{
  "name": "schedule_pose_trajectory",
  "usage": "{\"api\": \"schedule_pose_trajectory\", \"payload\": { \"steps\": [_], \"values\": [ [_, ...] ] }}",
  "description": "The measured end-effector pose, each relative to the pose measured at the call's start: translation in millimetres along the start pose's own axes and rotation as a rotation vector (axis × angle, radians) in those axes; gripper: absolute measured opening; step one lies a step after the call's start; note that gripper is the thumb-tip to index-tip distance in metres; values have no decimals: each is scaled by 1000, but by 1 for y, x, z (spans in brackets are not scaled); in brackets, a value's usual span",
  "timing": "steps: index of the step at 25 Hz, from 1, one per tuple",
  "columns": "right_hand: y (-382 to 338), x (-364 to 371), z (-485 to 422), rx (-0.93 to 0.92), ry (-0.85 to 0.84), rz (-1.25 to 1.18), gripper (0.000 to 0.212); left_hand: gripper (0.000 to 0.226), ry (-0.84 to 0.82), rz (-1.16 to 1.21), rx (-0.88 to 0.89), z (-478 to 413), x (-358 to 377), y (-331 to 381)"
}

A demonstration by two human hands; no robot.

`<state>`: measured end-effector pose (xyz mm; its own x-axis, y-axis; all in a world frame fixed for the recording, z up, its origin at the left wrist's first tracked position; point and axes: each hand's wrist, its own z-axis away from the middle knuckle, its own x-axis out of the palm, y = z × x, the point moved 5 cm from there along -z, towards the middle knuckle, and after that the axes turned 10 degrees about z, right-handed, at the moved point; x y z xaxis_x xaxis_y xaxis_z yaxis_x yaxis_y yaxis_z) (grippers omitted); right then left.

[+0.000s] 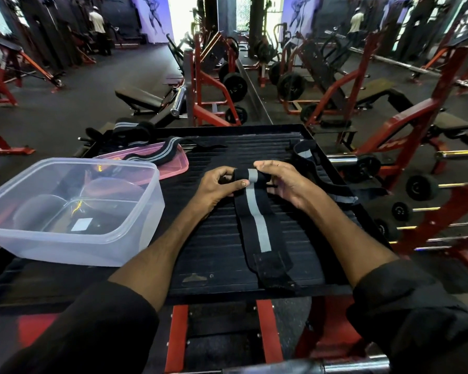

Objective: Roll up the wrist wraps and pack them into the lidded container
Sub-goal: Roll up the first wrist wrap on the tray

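Observation:
A black wrist wrap with a grey stripe [257, 225] lies lengthwise on the black ribbed platform [214, 255], its far end rolled into a small coil. My left hand [218, 186] pinches the coil's left side and my right hand [284, 182] grips its right side. The Velcro tail lies flat near the platform's front edge. A clear plastic container [135, 233] stands open at the left with nothing inside it. Its pink lid [173, 168] lies behind it with another striped wrap [157, 152] draped across it. A further wrap [305, 155] lies at the far right.
More wraps [131, 129] are piled at the platform's far left corner. Red gym racks, benches and weight plates [235, 86] surround the platform, with a dumbbell rack [422, 187] close on the right. A person stands far back on the left [97, 28].

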<state>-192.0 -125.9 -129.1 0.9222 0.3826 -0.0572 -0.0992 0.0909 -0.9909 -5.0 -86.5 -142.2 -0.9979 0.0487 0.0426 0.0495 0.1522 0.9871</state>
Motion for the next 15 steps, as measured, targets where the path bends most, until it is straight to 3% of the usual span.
{"api": "schedule_pose_trajectory", "payload": {
  "steps": [5, 11, 15],
  "values": [
    [10, 3, -3, -43, -189, 272, 50, 33, 18, 53, 64, 4, 0, 9],
    [4, 1, 6, -180, -82, 285, 25, 42, -144, 112, -184, 13, 1, 10],
    [1, 3, 14, -235, -65, 264, 28, 36, -131, 61, -182, 15, -1, 10]
  ]
}}
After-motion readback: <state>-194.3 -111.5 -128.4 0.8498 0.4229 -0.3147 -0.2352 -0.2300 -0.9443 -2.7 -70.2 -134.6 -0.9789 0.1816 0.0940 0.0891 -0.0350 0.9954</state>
